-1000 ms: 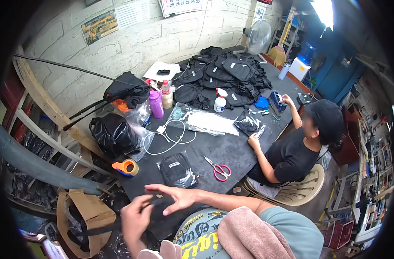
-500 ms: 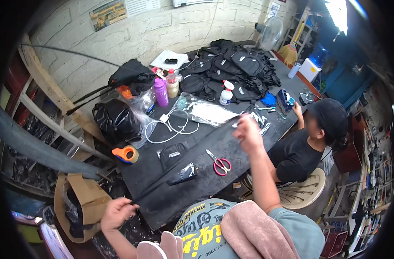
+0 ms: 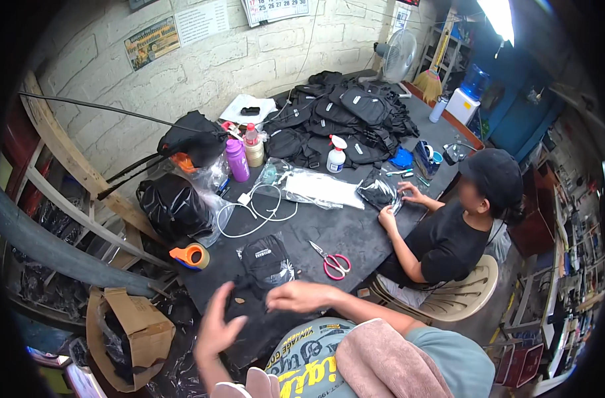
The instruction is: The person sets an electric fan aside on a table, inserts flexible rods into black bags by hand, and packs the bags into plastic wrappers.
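My left hand (image 3: 217,326) hovers with fingers spread over the near edge of the dark work table (image 3: 342,232), holding nothing. My right hand (image 3: 301,296) lies palm down, fingers loosely apart, just below a small black pouch in clear plastic (image 3: 266,257). Pink-handled scissors (image 3: 333,261) lie to the right of that pouch. A dark piece of fabric (image 3: 249,308) sits on the table between my hands.
A seated person in a black shirt and cap (image 3: 458,229) handles a wrapped pouch (image 3: 378,192) across the table. A heap of black bags (image 3: 342,116), a spray bottle (image 3: 336,156), a purple bottle (image 3: 236,159), a white cable (image 3: 256,209), an orange tape roll (image 3: 191,255) and a cardboard box (image 3: 126,328) stand around.
My right hand has pulled back from far across the table to the near edge by the pouch. My left hand has risen from the lower left toward the table.
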Demonstrator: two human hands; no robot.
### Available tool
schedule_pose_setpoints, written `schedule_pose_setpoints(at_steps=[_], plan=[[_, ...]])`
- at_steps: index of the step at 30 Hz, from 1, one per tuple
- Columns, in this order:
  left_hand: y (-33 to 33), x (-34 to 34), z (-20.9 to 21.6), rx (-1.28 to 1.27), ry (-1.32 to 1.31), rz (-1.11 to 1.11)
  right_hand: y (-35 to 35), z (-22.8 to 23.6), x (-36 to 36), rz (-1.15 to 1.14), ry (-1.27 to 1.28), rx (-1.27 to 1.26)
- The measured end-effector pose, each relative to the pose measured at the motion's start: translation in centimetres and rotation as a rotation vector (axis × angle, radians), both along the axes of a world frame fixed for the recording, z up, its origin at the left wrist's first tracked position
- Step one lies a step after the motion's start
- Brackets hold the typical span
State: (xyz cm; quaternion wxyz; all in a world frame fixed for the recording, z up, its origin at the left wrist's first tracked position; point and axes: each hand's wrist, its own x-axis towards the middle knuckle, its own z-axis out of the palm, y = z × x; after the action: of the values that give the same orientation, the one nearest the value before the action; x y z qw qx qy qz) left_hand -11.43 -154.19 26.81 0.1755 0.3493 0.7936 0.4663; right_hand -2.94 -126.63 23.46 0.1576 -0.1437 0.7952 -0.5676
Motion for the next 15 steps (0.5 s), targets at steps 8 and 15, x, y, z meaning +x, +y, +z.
schedule_pose_setpoints(at_steps=[8, 15], plan=[[0.1, -1.4, -5.8, 0.065, -0.597, 0.1, 12.5, -0.7, -0.5, -0.857, 0.551, 0.389], [-14.6, -7.3, -11.0, -0.377, -0.477, 0.211, 20.9, -13.7, 4.7, -0.85, -0.363, 0.436]])
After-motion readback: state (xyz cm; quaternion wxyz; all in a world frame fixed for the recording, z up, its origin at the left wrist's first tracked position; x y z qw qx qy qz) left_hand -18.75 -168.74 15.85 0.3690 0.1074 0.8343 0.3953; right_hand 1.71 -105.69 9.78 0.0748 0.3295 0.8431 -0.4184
